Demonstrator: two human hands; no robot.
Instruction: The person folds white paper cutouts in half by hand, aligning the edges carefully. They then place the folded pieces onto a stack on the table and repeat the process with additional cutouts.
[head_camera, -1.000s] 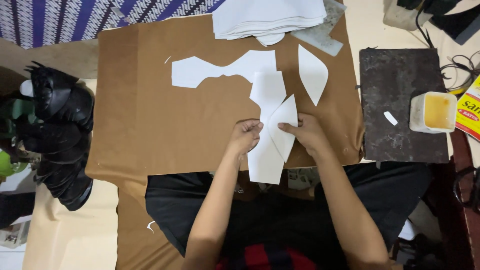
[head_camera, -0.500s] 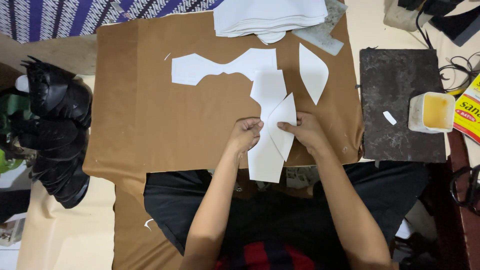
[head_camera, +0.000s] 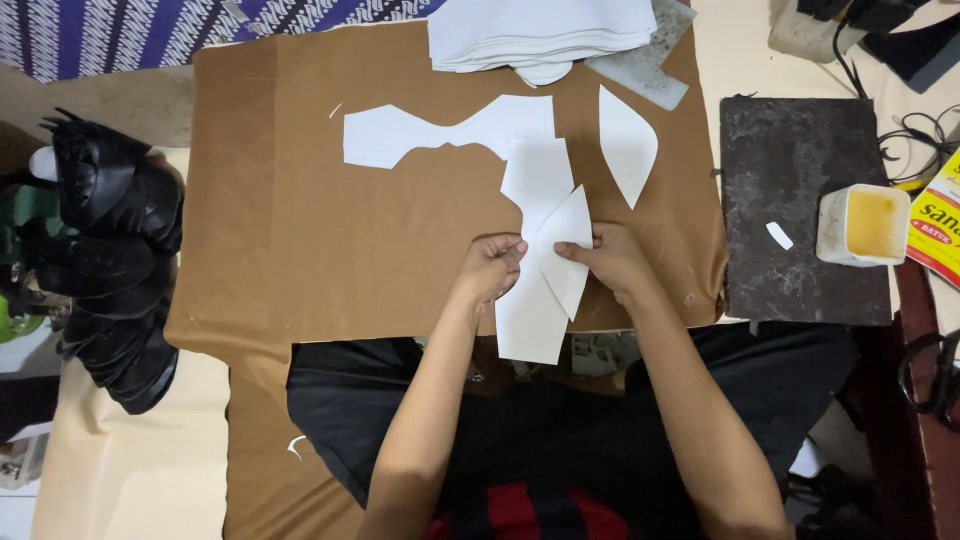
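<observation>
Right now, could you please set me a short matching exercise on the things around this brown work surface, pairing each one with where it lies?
Things:
1. stack of white sheets
2. yellow-filled tub
3. pile of black pieces
4. pointed white piece

Places:
A. off the left edge of the brown surface
B. between the left hand and the right hand
C. at the far edge of the brown surface
D. on the dark slab to the right

Pairs: 1-C, 2-D, 3-A, 4-B

Even overhead light, soft shadows, sharp focus, corners darker.
</observation>
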